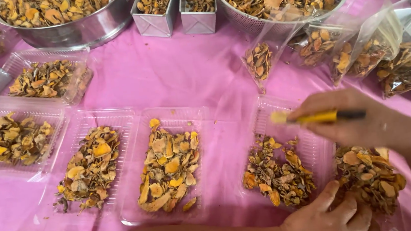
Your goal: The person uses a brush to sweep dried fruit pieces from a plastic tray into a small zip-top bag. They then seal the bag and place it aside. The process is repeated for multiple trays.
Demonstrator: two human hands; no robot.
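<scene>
My right hand [346, 119] grips a slim yellow and black tool [318, 117], held level over a clear plastic tray [265, 108] with a pile of dried yellow-brown slices [279, 173] in it. My left hand [326, 217] reaches in from the bottom edge and cups a heap of dried slices [372, 177] at the lower right. That heap seems to lie in clear plastic. My left forearm runs along the bottom edge of the view.
Several more clear trays of slices [170, 169] [90, 167] [9, 139] [46, 78] lie on the pink cloth [176, 73]. At the back stand a steel bowl [77, 32], two steel tins [156, 22], a colander [257, 22] and filled clear bags [355, 51].
</scene>
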